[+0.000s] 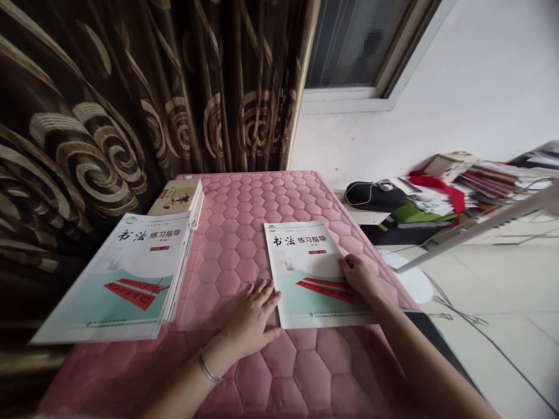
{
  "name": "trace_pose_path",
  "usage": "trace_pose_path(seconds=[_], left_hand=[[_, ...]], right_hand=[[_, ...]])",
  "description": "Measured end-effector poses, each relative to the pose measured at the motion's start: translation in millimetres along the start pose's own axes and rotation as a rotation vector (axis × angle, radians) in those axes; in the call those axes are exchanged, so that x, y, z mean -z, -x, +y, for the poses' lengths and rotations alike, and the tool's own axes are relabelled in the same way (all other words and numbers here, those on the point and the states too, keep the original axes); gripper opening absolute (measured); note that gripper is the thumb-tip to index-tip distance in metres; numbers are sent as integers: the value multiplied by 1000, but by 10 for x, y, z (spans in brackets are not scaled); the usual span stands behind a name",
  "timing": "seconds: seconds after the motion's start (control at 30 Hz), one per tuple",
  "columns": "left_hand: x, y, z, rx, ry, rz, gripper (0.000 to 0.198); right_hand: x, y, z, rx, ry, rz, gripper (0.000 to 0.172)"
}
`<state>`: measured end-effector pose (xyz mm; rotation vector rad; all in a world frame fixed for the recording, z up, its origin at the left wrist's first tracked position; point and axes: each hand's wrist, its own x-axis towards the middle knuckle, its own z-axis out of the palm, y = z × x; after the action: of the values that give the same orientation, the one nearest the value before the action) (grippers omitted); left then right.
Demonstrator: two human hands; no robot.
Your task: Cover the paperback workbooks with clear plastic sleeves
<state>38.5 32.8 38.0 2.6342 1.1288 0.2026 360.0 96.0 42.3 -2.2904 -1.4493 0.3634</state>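
Note:
A calligraphy workbook (305, 279) with a white and teal cover and red strips lies on the pink quilted table cover (231, 256). My right hand (360, 276) is closed at the workbook's right edge, its fingers curled and partly hidden. On the other side, my left hand (255, 311) rests with spread fingers, fingertips by the workbook's left edge. It holds nothing, and a bracelet (207, 366) circles that wrist. Farther left, a stack of books is topped by a workbook (140, 250) with the same cover.
Behind that stack sits a pile of beige books (177, 196). A dark patterned curtain (144, 99) hangs along the left and back. Right of the table, papers and books (489, 180) crowd a low surface, with a slanted pale bar (476, 230) before it and cables (463, 314) on the floor.

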Motion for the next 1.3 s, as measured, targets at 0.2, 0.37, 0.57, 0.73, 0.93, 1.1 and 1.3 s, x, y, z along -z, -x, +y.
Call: trace_pose_path(seconds=[0.2,0.37,0.57,0.73,0.93,1.1,1.3], left_hand=[[1,20,22,-2,-11,6,74],[-59,52,7,-14,9,43,74],[-71,67,13,-6,19,55,74],[-94,72,2,-11,13,59,75],[-94,61,12,7,8,60,72],[-56,51,35,20,48,29,71],[-83,57,26,24,63,38,70]], right_hand=[[17,17,-13,12,6,5,23],[7,24,-20,13,25,20,24],[-21,25,1,27,20,25,24],[-60,22,11,16,45,53,25],[-112,9,53,25,33,30,28],[-116,19,58,44,60,26,30],[-121,51,26,71,118,63,28]])
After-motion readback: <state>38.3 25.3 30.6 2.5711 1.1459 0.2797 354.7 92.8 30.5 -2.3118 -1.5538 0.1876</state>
